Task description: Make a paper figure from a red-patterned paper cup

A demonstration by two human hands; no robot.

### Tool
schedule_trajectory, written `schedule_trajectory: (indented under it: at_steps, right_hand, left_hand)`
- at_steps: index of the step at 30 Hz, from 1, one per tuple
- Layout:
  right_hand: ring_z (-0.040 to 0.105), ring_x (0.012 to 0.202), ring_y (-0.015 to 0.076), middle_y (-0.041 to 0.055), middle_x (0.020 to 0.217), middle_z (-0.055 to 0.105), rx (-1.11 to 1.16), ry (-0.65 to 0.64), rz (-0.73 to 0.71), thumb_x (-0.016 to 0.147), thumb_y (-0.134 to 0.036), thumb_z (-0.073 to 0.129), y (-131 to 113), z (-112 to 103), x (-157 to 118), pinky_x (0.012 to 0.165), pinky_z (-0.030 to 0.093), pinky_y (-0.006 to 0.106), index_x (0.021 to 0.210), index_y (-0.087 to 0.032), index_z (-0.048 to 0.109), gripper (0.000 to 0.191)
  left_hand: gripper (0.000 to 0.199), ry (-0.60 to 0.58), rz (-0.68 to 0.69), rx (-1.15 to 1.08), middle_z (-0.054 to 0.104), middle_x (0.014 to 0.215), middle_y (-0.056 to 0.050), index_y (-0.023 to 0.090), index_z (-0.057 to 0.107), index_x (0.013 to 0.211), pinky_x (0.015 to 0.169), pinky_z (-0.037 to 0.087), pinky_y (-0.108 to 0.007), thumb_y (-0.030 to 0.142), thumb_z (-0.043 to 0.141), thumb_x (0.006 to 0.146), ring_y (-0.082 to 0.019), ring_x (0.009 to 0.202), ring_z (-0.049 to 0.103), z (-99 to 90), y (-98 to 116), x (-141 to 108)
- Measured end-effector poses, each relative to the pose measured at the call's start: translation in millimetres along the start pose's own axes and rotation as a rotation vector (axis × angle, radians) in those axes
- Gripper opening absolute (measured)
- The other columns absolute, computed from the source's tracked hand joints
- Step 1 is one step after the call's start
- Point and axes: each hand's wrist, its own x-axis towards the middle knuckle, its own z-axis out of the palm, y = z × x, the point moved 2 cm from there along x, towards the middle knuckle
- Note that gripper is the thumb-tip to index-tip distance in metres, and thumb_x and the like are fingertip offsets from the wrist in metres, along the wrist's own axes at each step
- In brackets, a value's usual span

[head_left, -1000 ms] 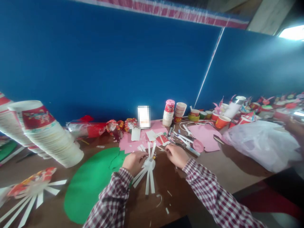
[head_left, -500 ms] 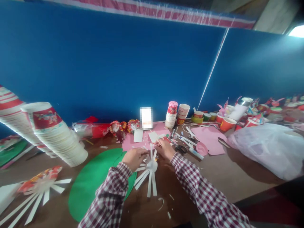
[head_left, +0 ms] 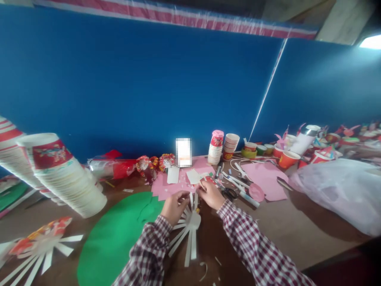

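Observation:
A paper cup cut into white strips (head_left: 194,221) lies spread like a star on the brown table (head_left: 285,232), in front of me. My left hand (head_left: 176,206) pinches an upper strip near its tip, at the upper left of the star. My right hand (head_left: 210,194) has its fingers closed at the end of another upper strip, just right of the first. A green paper sheet (head_left: 116,238) lies left of the cut cup, partly under my left sleeve. A second cut cup (head_left: 44,246) with a red and orange part lies at the lower left.
Tall stacks of paper cups (head_left: 68,178) lean at the left. Pink paper (head_left: 162,186), white cards and scissors (head_left: 229,193) lie beyond my hands. Pens, small cup stacks (head_left: 215,149) and a translucent plastic bag (head_left: 342,190) are to the right. Paper scraps are near the front.
The view has shifted a little, and the cut cup appears lower. Both hands have moved slightly right in the picture, and my left fingers have closed at an upper strip.

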Motion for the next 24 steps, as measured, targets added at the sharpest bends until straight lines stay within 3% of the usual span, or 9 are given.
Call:
schedule_trajectory:
  at_steps: [3,8,12,18,20,24]
  right_hand:
    - [0.056,0.059,0.0118,-0.0003,0.064,0.059,0.085,-0.018,-0.023,0.077,-0.019,0.052,-13,1,-5,0.056,0.043,0.021,0.072,-0.016,0.056,0.007]
    - [0.055,0.05,0.0099,-0.0019,0.063,0.057,0.235,0.049,-0.053,0.08,-0.027,0.049,-35,-9,-7,0.047,0.042,0.019,0.079,-0.017,0.054,0.011]
    - [0.057,0.05,0.0113,-0.0003,0.065,0.059,0.216,0.16,-0.079,0.078,-0.03,0.052,-44,-11,1,0.047,0.044,0.02,0.077,-0.018,0.054,0.013]
    - [0.058,0.047,0.0129,0.0004,0.064,0.06,0.3,0.115,-0.073,0.079,-0.03,0.05,-46,10,5,0.043,0.044,0.021,0.078,-0.019,0.054,0.012]
    - [0.059,0.051,0.0128,0.0004,0.064,0.06,0.281,0.11,-0.086,0.079,-0.029,0.05,-44,14,3,0.046,0.045,0.021,0.076,-0.019,0.054,0.011]
    - [0.059,0.06,0.0135,0.0009,0.067,0.062,0.21,0.086,-0.128,0.08,-0.03,0.05,-40,14,-1,0.055,0.046,0.021,0.076,-0.018,0.056,0.014]
  left_hand:
    - [0.038,-0.02,-0.124,-0.136,0.066,0.094,-0.012,0.012,0.057,0.102,0.053,0.049,-0.027,0.034,0.057,0.07,-0.02,0.076,0.062,-6.9,2,-3]
    - [0.045,-0.168,-0.174,-0.333,0.065,0.1,-0.012,0.014,0.054,0.106,0.053,0.052,-0.026,0.035,0.062,0.068,-0.022,0.084,0.063,-33.7,16,-3]
    - [0.039,0.083,-0.052,-0.217,0.067,0.089,-0.011,0.013,0.058,0.1,0.049,0.051,-0.024,0.038,0.061,0.069,-0.021,0.077,0.064,-49.4,29,2]
    - [0.038,0.097,-0.038,-0.337,0.066,0.094,-0.011,0.014,0.056,0.099,0.056,0.053,-0.026,0.03,0.065,0.065,-0.022,0.087,0.062,-22.3,29,7]
    - [0.034,0.136,-0.031,-0.33,0.066,0.087,-0.01,0.012,0.058,0.091,0.058,0.053,-0.026,0.032,0.066,0.064,-0.02,0.081,0.063,-15.6,23,8]
    - [0.029,0.106,-0.109,-0.39,0.065,0.074,-0.005,0.012,0.058,0.082,0.056,0.053,-0.026,0.033,0.067,0.062,-0.015,0.066,0.063,-10.0,8,10]
